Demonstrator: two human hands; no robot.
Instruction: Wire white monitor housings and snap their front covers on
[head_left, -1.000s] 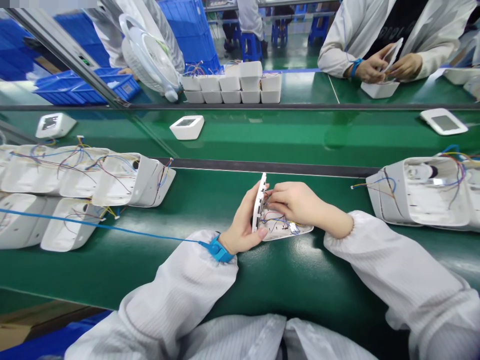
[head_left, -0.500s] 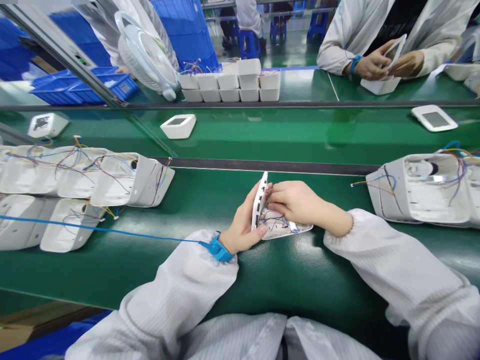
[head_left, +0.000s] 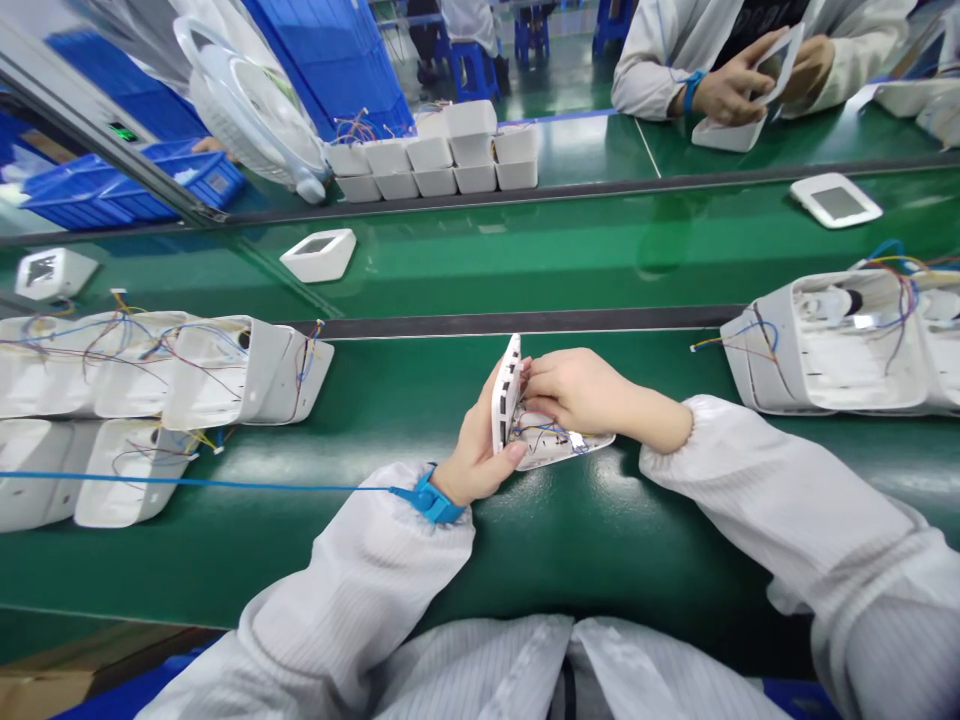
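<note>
On the near green bench (head_left: 570, 550), in front of the person, a white shell (head_left: 551, 455) lies open with thin coloured wires (head_left: 541, 428) and a small white connector inside. The left hand (head_left: 476, 455) is clamped on a white panel (head_left: 505, 395), tilted nearly upright at the shell's left end. The right hand (head_left: 574, 388) has its fingertips drawn together behind the panel, above the wires; what they pinch, if anything, cannot be told. To the left, white housings (head_left: 289, 375) sit side by side, open and crossed by loose wires. To the right, open white housings (head_left: 761, 350) contain wires and a pale cylindrical part (head_left: 825, 303) with a black end. Farther off, white boxes (head_left: 435, 183) stand in 2 layers, wires rising from some, and blue tubs (head_left: 82, 200) hold pale contents too blurred to name. Compared with 0.5 s ago, the view has turned slightly, and the white screen units (head_left: 319, 256) on the middle strip have slid left relative to the housings; both of the person's hands keep almost the same pose. A tub's pale label (head_left: 217, 184) is too small to read, as is the green display (head_left: 121, 131) on the metal post; the lettering on the co-worker's black shirt (head_left: 761, 15) is cut off.
</note>
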